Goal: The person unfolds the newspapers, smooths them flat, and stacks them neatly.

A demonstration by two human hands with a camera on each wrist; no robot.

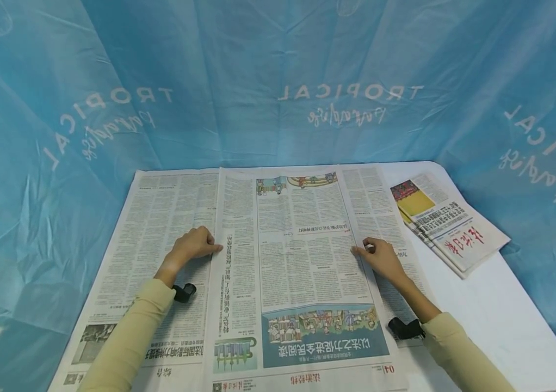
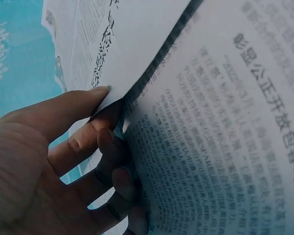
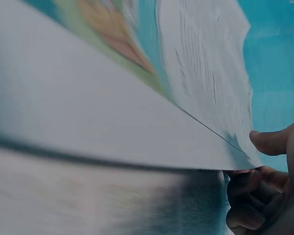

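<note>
Here we are at the white counter (image 1: 513, 294), and the top newspaper sheet (image 1: 302, 267) is squarely centre stage, spread right between the two hands. Its long axis runs near to far, straight away from the person, with a blue illustrated panel (image 1: 324, 332) printed towards the near end. And there's the key relation: one long edge for each hand, neither clearly nearer, the sheet lying to the right of one and to the left of the other.

On the left side, the left hand (image 1: 191, 246) has the left edge pinched between thumb and index finger, and the left wrist view shows it peaked up, a dark gap opening beneath. Over on the right, the right hand (image 1: 384, 258) grips the opposite edge, thumb above, fingers curled below; that side is lifted too, though how firmly the thumb presses I cannot tell. The two grips sit almost level with each other, roughly midway along the sheet.

Underneath lies the wider lower newspaper (image 1: 160, 228), showing past both long edges, more of it to the left. Well right of the action, folded newspapers (image 1: 449, 226) lie at a slant on the counter, and a blue curtain (image 1: 258, 65) hangs along the far side.
</note>
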